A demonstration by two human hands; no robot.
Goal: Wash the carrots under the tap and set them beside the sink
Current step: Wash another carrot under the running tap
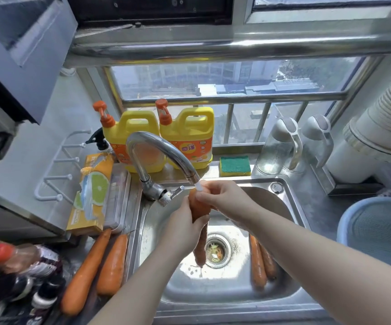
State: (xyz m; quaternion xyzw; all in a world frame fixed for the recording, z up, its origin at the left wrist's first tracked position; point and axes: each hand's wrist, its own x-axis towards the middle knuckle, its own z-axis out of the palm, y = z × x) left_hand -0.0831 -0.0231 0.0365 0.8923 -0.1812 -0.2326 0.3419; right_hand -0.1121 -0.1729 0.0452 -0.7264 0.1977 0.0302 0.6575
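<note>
Under the tap [164,148], at twelve o'clock of the sink [294,202], the left hand [182,228] grips the carrot [198,207] mid-length and the right hand [222,195] pinches its top. Wet skin could let it slip free and drop onto the drain [218,250]; basin carrots [257,261] lie at four o'clock, counter carrots [110,263] at eight.

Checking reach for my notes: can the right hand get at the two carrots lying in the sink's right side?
Probably, once freed: the right hand grips the held carrot under the tap, but the two sink carrots lie uncovered, close below its forearm.
</note>
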